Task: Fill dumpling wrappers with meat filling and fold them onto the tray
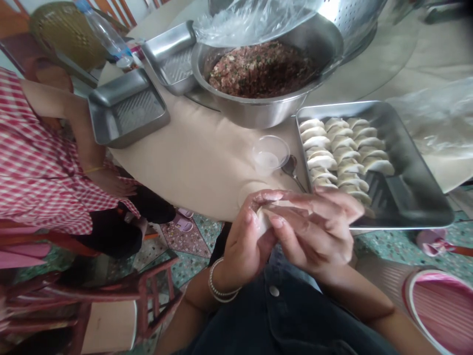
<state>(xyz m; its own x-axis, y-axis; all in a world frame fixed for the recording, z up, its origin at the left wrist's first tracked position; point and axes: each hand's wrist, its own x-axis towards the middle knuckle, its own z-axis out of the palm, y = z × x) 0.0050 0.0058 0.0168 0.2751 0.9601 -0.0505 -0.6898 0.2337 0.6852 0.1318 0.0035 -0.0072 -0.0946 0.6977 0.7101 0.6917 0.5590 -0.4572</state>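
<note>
My left hand and my right hand meet just off the table's near edge, both pinched round a pale dumpling that shows only between the fingers. A bead bracelet circles my left wrist. Just beyond the hands stand a small clear plastic cup and a metal spoon. To the right lies a steel tray with several folded dumplings in rows. A big steel bowl of minced meat filling stands farther back.
Two empty steel trays lie at the back left. A person in a red checked top sits at the left. Clear plastic film, a colander, a plastic bottle and a woven basket lie behind. A pink stool stands at lower right.
</note>
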